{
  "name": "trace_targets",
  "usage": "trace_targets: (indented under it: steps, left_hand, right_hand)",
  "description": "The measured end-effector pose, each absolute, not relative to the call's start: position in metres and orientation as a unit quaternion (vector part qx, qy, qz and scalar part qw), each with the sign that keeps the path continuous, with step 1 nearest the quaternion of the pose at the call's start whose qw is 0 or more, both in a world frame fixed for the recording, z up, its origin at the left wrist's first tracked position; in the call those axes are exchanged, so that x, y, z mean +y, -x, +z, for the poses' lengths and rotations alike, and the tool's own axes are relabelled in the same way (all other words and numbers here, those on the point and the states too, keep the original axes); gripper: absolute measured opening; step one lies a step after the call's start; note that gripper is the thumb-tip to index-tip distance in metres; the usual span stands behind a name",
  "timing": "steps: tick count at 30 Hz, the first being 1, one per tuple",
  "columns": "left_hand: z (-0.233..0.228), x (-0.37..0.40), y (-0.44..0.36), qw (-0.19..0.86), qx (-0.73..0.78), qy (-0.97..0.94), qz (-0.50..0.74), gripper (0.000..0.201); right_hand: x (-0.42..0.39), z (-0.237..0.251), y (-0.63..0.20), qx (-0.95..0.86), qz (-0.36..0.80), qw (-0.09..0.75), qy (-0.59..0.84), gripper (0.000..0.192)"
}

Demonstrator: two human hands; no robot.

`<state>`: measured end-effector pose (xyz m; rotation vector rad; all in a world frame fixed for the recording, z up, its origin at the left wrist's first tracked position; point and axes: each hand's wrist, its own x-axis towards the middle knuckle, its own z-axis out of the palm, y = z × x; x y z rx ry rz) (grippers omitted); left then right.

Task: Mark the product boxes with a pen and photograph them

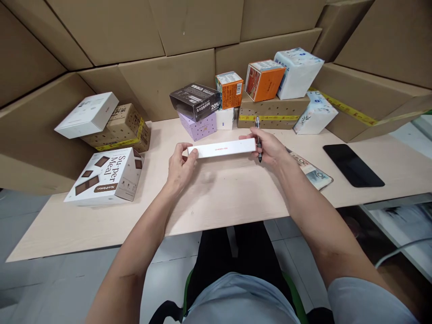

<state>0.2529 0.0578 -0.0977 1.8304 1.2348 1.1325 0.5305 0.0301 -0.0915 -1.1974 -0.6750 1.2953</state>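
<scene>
Between my two hands is a flat white box (222,148) with small red print on its long side, held just above the table. My left hand (182,166) grips its left end, thumb on the near side. At the other end my right hand (268,146) steadies the box and also has a dark pen (258,123) between its fingers, the pen standing nearly upright with its tip down. Behind the box sit a purple carton (199,126) and a black chocolate box (195,100). A colourful printed pouch or card (312,171) lies partly hidden by my right forearm.
At left stand a white "Super Meal" box (106,175), a brown carton (131,128) and a white box (87,114). Orange boxes (265,81), tissue packs (299,72) and a brown carton (273,108) line the back. A black phone (353,165) lies right. Cardboard walls (189,27) enclose the table (216,198).
</scene>
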Motion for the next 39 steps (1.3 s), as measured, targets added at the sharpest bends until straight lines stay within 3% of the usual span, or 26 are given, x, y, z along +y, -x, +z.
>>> trace_targets:
  steps: [4,7,13,17,20,22,27,32,35,39]
  left_hand:
    - [-0.094,0.056,-0.253,0.304,0.519,-0.700,0.385,0.028]
    - [-0.090,0.054,-0.253,0.314,0.543,-0.714,0.311,0.015]
    - [-0.079,0.042,-0.253,0.327,0.540,-0.762,0.143,0.023]
    - [-0.078,0.036,-0.254,0.301,0.535,-0.782,0.111,0.023]
    - [-0.082,0.032,-0.257,0.279,0.530,-0.792,0.119,0.022]
    - [-0.087,0.029,-0.260,0.222,0.522,-0.805,0.173,0.021]
    - [-0.109,0.022,-0.276,0.035,0.310,-0.891,0.330,0.022]
    - [-0.125,0.016,-0.290,-0.016,0.241,-0.950,0.199,0.044]
    - [-0.127,0.015,-0.292,-0.063,0.257,-0.955,0.135,0.044]
    - [-0.126,0.016,-0.292,-0.084,0.258,-0.954,0.132,0.042]
  right_hand:
    - [0.030,-0.092,-0.525,-0.325,0.516,0.553,0.568,0.009]
    - [0.029,-0.092,-0.525,-0.343,0.503,0.532,0.589,0.013]
    - [0.027,-0.089,-0.533,-0.352,0.508,0.501,0.606,0.019]
    - [0.025,-0.080,-0.539,-0.299,0.500,0.607,0.541,0.019]
    - [0.026,-0.077,-0.540,-0.259,0.477,0.705,0.456,0.030]
    - [0.028,-0.077,-0.536,-0.260,0.450,0.726,0.451,0.039]
    - [0.027,-0.081,-0.511,-0.323,0.455,0.678,0.477,0.042]
    - [0.026,-0.094,-0.490,-0.441,0.427,0.604,0.508,0.025]
    - [0.028,-0.103,-0.487,-0.485,0.350,0.574,0.560,0.016]
    - [0.028,-0.107,-0.487,-0.477,0.328,0.574,0.578,0.014]
